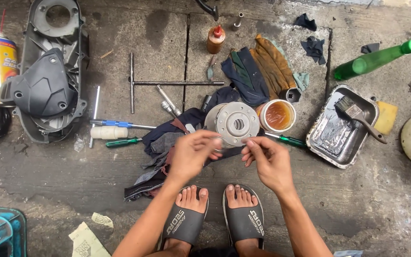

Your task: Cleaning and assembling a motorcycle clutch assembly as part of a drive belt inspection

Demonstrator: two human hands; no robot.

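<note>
My left hand point(193, 154) is blurred by motion, and its fingertips are pinched on a small pale part point(218, 142). My right hand point(268, 162) is a short way to its right, fingers curled, thumb and forefinger tips together with nothing visible between them. Both hands hover just in front of a round metal disc point(237, 123) with a splined centre hole, which lies on a dark rag point(167, 138) on the concrete floor. My feet in black sandals point(243, 221) are right below the hands.
An orange grease tub point(278, 115) sits beside the disc. A metal tray point(327, 143) with a brush point(357, 114) and a green bottle point(374, 59) are at the right. Gloves point(262, 69) and a T-wrench point(167, 83) lie behind. A green screwdriver point(122, 142), an engine cover point(48, 90) and a spray can point(1, 62) lie left.
</note>
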